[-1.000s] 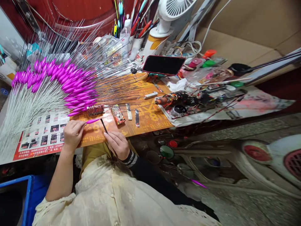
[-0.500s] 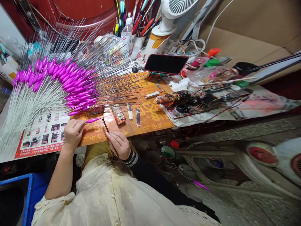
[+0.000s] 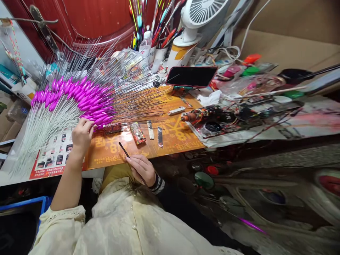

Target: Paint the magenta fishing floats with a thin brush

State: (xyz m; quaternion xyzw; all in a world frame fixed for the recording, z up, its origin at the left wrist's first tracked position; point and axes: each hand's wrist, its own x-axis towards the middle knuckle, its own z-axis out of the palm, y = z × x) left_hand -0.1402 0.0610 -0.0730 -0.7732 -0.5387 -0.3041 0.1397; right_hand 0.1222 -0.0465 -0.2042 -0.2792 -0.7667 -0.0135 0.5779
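Note:
Magenta fishing floats (image 3: 91,101) lie in a dense fanned pile, pale stems toward me and dark thin stems pointing away. At the pile's near edge, my left hand (image 3: 83,134) is closed in a pinch on a fishing float, whose body is partly hidden among the others. My right hand (image 3: 143,170) is in front of the table edge, fingers closed round a slim dark paintbrush (image 3: 123,149) that tilts up to the left. Between the hands and the pile are a small paint-stained block (image 3: 113,128) and another spattered block (image 3: 138,133).
Flat strips (image 3: 160,137) lie on the orange sheet (image 3: 106,150). Behind them are a phone (image 3: 191,76), a white fan (image 3: 203,14) and a bottle (image 3: 145,44). A paint-covered tool (image 3: 196,115) lies right. A blue crate (image 3: 44,203) is below left.
My left hand has moved up to the pile with the float that it held out over the orange sheet. The right hand still holds the paintbrush. The view has shifted slightly.

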